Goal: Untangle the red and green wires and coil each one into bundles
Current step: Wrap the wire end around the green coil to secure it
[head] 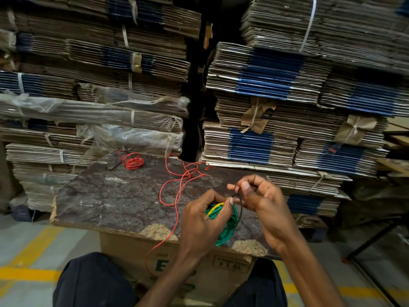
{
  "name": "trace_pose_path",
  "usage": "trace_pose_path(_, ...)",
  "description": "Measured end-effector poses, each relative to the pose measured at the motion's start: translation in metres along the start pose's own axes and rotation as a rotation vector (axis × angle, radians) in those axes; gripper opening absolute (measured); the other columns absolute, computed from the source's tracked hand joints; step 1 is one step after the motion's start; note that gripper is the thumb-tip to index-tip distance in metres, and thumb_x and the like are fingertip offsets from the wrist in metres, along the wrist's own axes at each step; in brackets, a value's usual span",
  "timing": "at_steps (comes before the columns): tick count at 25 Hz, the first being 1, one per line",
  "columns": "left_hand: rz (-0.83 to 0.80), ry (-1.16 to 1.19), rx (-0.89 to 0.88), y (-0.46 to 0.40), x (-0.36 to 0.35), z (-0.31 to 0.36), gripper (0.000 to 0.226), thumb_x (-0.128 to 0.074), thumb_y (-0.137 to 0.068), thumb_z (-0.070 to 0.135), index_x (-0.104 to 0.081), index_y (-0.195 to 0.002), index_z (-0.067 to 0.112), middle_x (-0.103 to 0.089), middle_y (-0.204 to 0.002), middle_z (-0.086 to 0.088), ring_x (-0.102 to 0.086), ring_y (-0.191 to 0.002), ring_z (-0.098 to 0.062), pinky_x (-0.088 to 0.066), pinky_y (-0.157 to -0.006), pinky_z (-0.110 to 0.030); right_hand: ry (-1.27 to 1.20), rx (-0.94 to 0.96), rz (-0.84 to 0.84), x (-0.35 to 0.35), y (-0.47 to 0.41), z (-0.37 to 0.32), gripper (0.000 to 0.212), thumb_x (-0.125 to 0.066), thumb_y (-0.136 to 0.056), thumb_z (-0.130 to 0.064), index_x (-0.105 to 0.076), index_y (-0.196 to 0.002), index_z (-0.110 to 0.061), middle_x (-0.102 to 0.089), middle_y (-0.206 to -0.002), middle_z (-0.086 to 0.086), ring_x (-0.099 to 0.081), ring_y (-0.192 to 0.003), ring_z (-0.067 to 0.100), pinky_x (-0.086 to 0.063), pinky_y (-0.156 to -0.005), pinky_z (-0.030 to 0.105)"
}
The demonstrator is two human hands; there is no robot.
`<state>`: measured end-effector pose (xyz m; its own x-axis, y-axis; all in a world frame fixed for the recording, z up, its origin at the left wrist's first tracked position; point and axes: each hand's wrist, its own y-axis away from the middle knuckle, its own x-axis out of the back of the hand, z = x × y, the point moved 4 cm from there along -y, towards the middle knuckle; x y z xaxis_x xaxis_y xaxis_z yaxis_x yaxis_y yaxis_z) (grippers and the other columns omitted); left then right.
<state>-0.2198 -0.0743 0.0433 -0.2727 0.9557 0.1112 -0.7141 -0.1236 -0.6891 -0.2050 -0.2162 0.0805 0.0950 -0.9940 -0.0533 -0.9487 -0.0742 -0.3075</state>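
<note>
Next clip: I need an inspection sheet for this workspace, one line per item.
Surface: dark marbled board with chipped near edge, resting on a cardboard box.
Job's things: green wire coil in hand; small red wire coil at the far left; loose red wire looping across and over the near edge.
Clutter: dark flat tool beside the red coil.
Hands: left hand grips the green coil; right hand pinches a thin dark tie.
Cables: nothing seen beyond the wires.
Surroundings: strapped flattened cartons; yellow floor lines.

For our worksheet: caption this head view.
Both hands grip a green wire coil; loose red wire trails across the board.
</note>
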Motion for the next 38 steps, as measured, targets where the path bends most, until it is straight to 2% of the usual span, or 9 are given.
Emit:
trace_pose_path(4,-0.053,-0.011,-0.011,-0.004,0.003,-0.004,0.027,-0.063,-0.087,0.035,-0.054,-0.068,0.019,-0.054,-0.061,0.008,-0.050,-0.056,-0.005,-0.042,-0.052,-0.034,-0.007,0.015,0.155,-0.004,-0.009,-0.001,0.011,-0.048,-0.100,-0.008,-0.057,-0.095,-0.004,-0.068,-0.073,0.001,-0.072,-0.085,0.019,-0.058,-0.066,0.027)
trace_pose_path(8,-0.095,0.025,0.099,-0.002,0.002,-0.019,0.028,-0.063,-0.087,0.037,-0.054,-0.068,0.018,-0.051,-0.059,0.011,-0.047,-0.056,-0.003,-0.039,-0.053,-0.028,-0.062,-0.038,0.338,0.012,-0.040,-0.004,0.007,-0.050,-0.100,-0.013,-0.055,-0.098,-0.011,-0.067,-0.083,0.008,-0.072,-0.082,0.018,-0.060,-0.065,0.032)
trace_pose_path(11,-0.094,0.158,0.243,-0.015,0.001,-0.035,0.027,-0.063,-0.087,0.035,-0.057,-0.072,0.013,-0.051,-0.058,0.010,-0.046,-0.055,-0.004,-0.038,-0.055,-0.024,-0.101,-0.076,0.251,0.008,-0.051,0.002,0.006,-0.054,-0.098,-0.017,-0.059,-0.099,-0.013,-0.068,-0.077,0.006,-0.072,-0.080,0.019,-0.060,-0.067,0.037)
trace_pose_path(15,-0.059,0.257,0.315,-0.026,0.000,-0.049,0.028,-0.064,-0.093,0.021,-0.056,-0.076,-0.001,-0.054,-0.061,0.001,-0.048,-0.056,-0.007,-0.039,-0.055,-0.023,-0.010,-0.132,0.034,-0.004,-0.054,0.016,0.019,-0.063,-0.092,-0.021,-0.065,-0.107,-0.009,-0.073,-0.085,0.005,-0.071,-0.084,0.019,-0.058,-0.073,0.037)
trace_pose_path(19,-0.089,0.246,0.322,-0.031,0.004,-0.055,0.022,-0.059,-0.095,0.013,-0.058,-0.079,-0.001,-0.052,-0.055,0.012,-0.044,-0.048,0.001,-0.036,-0.049,-0.013,0.122,-0.119,-0.071,-0.012,-0.056,0.028,0.021,-0.074,-0.082,-0.013,-0.069,-0.101,-0.006,-0.075,-0.091,0.001,-0.069,-0.086,0.015,-0.056,-0.072,0.032)
trace_pose_path(24,-0.183,0.207,0.310,-0.032,0.010,-0.066,0.028,-0.054,-0.097,0.021,-0.061,-0.079,0.001,-0.050,-0.062,0.016,-0.044,-0.060,0.002,-0.035,-0.058,-0.016,0.115,-0.099,-0.036,-0.018,-0.074,0.037,0.006,-0.072,-0.082,-0.003,-0.067,-0.085,-0.006,-0.070,-0.077,0.001,-0.063,-0.075,0.012,-0.052,-0.063,0.024)
trace_pose_path(31,-0.396,0.219,0.328,-0.038,0.010,-0.092,0.022,-0.062,-0.089,0.036,-0.069,-0.105,0.023,-0.067,-0.094,0.008,-0.058,-0.086,-0.002,-0.048,-0.079,-0.024,0.122,-0.079,-0.023,-0.026,-0.102,0.053,0.006,-0.066,-0.087,0.001,-0.060,-0.089,0.004,-0.069,-0.062,0.003,-0.063,-0.054,0.009,-0.047,-0.051,0.019)
trace_pose_path(34,-0.484,0.056,0.319,-0.047,0.011,-0.104,0.036,-0.061,-0.087,0.044,-0.066,-0.112,0.020,-0.071,-0.099,0.004,-0.064,-0.089,-0.008,-0.052,-0.083,-0.036,0.134,-0.061,0.002,-0.030,-0.118,0.057,0.008,-0.068,-0.085,0.002,-0.060,-0.082,0.001,-0.067,-0.062,0.008,-0.058,-0.053,0.015,-0.045,-0.048,0.019)
trace_pose_path(38,-0.426,-0.348,0.193,-0.065,0.018,-0.114,0.031,-0.046,-0.090,0.042,-0.061,-0.107,0.021,-0.069,-0.092,0.003,-0.063,-0.085,-0.015,-0.049,-0.075,-0.037,0.199,-0.007,0.008,-0.037,-0.136,0.065,0.021,-0.071,-0.082,0.003,-0.060,-0.072,-0.012,-0.064,-0.070,0.012,-0.056,-0.061,0.014,-0.047,-0.053,0.023)
